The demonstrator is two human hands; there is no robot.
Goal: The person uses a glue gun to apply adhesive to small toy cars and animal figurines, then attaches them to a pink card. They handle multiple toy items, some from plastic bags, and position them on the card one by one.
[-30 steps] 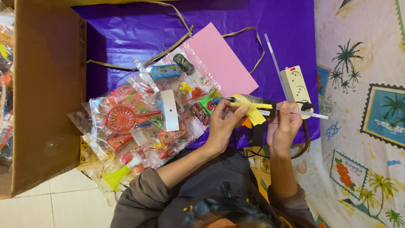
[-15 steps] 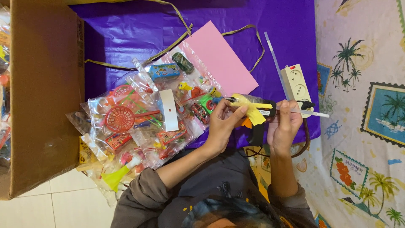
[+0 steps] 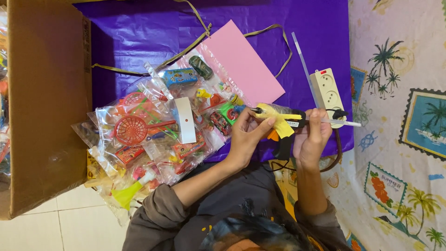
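My right hand [image 3: 313, 138] grips a yellow and black glue gun [image 3: 278, 122] by its rear body, above its black handle. A clear glue stick [image 3: 341, 122] pokes out of the gun's back to the right. My left hand [image 3: 245, 135] pinches the gun near its dark nozzle, which points left. Both hands hover over the near edge of a purple sheet [image 3: 139, 32]. Just left of them lies a heap of clear bags of small plastic toys [image 3: 153, 135], with a red net toy and toy cars inside.
A pink card [image 3: 244, 62] lies on the purple sheet beside olive ribbons. A white power strip [image 3: 326, 95] and a spare clear glue stick [image 3: 303, 60] lie to the right. A cardboard box [image 3: 44, 102] stands at left. A palm-print cloth [image 3: 399, 139] covers the right side.
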